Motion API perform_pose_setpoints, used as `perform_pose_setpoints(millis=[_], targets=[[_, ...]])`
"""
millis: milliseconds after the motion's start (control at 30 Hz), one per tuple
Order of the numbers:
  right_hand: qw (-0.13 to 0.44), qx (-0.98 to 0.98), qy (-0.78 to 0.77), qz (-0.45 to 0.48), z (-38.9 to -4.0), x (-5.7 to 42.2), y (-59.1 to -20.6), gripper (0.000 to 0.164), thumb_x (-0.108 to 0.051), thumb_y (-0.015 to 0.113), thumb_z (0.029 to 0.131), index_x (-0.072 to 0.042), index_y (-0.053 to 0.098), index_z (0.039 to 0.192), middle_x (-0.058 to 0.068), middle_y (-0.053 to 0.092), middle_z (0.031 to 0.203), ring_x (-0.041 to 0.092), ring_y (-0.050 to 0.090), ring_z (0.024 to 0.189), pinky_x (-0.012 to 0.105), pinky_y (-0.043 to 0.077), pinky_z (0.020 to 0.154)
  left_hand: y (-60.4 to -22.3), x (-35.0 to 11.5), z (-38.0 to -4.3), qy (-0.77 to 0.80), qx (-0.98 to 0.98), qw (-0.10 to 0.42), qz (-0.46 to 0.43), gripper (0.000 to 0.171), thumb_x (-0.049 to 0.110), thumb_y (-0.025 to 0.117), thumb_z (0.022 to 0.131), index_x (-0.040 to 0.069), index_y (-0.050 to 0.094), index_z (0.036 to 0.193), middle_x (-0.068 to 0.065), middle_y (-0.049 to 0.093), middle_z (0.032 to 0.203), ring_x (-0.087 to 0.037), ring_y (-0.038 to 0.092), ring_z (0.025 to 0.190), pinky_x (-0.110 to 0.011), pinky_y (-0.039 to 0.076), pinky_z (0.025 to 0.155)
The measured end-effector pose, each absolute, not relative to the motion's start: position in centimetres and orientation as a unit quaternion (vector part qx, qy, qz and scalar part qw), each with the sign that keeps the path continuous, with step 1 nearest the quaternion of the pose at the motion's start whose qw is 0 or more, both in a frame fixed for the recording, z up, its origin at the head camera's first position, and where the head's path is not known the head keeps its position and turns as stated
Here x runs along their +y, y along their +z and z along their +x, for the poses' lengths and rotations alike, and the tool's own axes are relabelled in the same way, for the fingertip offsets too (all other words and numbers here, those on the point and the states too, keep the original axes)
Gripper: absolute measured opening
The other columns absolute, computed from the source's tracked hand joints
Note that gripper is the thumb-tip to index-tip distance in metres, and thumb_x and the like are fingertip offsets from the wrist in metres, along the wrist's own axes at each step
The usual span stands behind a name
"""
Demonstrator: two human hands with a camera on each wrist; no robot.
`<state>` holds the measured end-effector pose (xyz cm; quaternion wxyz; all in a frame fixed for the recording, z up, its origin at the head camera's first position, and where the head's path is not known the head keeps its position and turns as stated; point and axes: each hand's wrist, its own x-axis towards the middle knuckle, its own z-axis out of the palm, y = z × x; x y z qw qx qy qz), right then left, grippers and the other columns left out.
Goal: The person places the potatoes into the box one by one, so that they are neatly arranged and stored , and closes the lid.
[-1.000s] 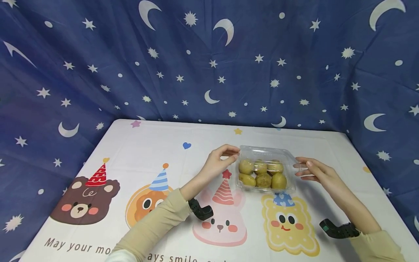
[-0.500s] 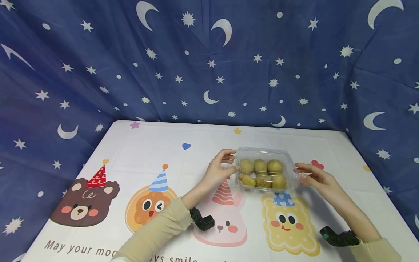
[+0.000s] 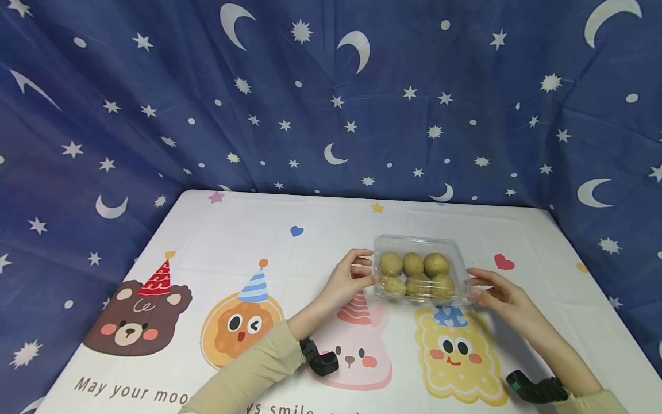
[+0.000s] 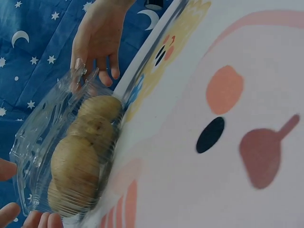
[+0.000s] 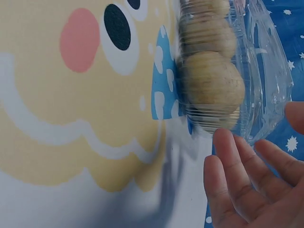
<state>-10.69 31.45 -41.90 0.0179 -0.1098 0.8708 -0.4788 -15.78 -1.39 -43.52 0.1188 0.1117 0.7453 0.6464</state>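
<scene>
A clear plastic clamshell box with several potatoes in it stands on the right half of the table. Its lid leans over the box with a gap at the edge. At the box's left side is my left hand, fingers relaxed and tips right at the rim. My right hand is at the opposite side, its thumb near the lid's corner and its loosely extended fingers by the base in the right wrist view. The potatoes also show through the wall in the left wrist view.
A white tablecloth printed with a bear, a rabbit and other cartoon figures covers the table. Behind it hangs a dark blue curtain with moons and stars. A black band sits on each wrist.
The box's lid has come down lower over the potatoes. Both hands have shifted a little toward the near side, staying at the box's left and right ends.
</scene>
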Motion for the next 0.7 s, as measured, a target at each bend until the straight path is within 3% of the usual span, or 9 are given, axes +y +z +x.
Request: perform_pose_setpoints(millis=[100,367,533,700], targets=[[0.024,0.871,-0.48,-0.103,-10.7,31.3,-42.0,0.045,-0.006,0.056,0.095,0.008,0.042,0.135,-0.028,0.058,0.104,-0.002,0.063,0.084,0.017,0.054,0.07,-43.7,-1.4,-15.6,0.652,0.739,0.123,0.116,0.053,0.005,0.064,0.082,0.003,0.048,0.133,-0.022,0.057,0.121,-0.027,0.061,0.103,-0.024,0.053,0.079],[0.057,0.873,-0.48,-0.069,-10.7,31.3,-42.2,0.044,-0.009,0.051,0.097,0.012,0.04,0.134,-0.024,0.059,0.093,-0.003,0.065,0.081,0.02,0.055,0.068,-43.8,-1.2,-15.1,0.673,0.717,0.148,0.102,0.057,0.005,0.063,0.081,0.001,0.045,0.135,-0.024,0.057,0.114,-0.006,0.057,0.08,-0.018,0.05,0.068],[0.094,0.873,-0.478,-0.036,-10.5,30.9,-42.1,0.041,-0.015,0.048,0.1,0.011,0.043,0.131,-0.014,0.066,0.089,-0.001,0.068,0.079,0.022,0.056,0.069,-44.1,-1.0,-15.0,0.68,0.71,0.165,0.083,0.058,0.005,0.064,0.08,0.001,0.044,0.134,-0.011,0.06,0.096,-0.006,0.056,0.068,-0.021,0.051,0.063],[0.134,0.859,-0.494,0.005,-10.5,30.3,-42.1,0.037,-0.022,0.048,0.101,0.011,0.052,0.116,-0.002,0.07,0.085,0.004,0.068,0.075,0.024,0.057,0.069,-44.3,-0.8,-14.9,0.69,0.697,0.184,0.062,0.049,0.007,0.065,0.083,-0.001,0.044,0.126,-0.001,0.063,0.082,-0.007,0.06,0.066,-0.023,0.053,0.063]])
